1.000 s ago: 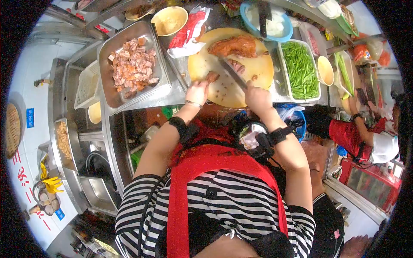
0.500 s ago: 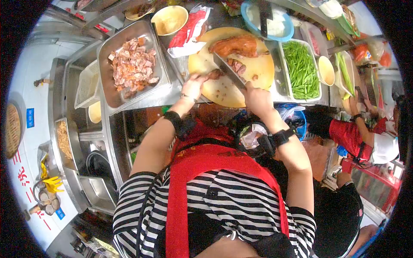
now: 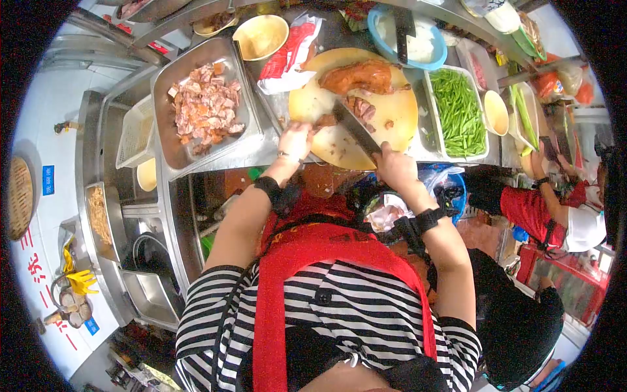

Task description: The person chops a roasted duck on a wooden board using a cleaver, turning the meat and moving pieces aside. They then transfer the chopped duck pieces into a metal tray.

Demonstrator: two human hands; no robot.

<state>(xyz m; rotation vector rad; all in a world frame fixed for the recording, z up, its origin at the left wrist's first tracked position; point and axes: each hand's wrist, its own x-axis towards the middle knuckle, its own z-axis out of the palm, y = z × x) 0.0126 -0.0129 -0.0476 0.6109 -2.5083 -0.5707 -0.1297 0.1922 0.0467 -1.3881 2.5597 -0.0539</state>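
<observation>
On a round yellow cutting board, my right hand grips the handle of a cleaver, its blade slanting toward the far left. My left hand is closed at the board's left edge, its fingers on a small dark piece of roast meat beside the blade. Past the blade lie cut meat chunks, partly hidden by it. A large reddish-brown slab of roast meat rests at the back of the board. Small crumbs are scattered over the surface.
To the left stands a metal tray of chopped meat. A yellow bowl and a red-and-white bag sit behind. On the right are a tray of cut green vegetables and a blue basin. A co-worker stands far right.
The cleaver has shifted slightly right and toward me. My left hand stays by the small meat piece. The co-worker in black at lower right has moved.
</observation>
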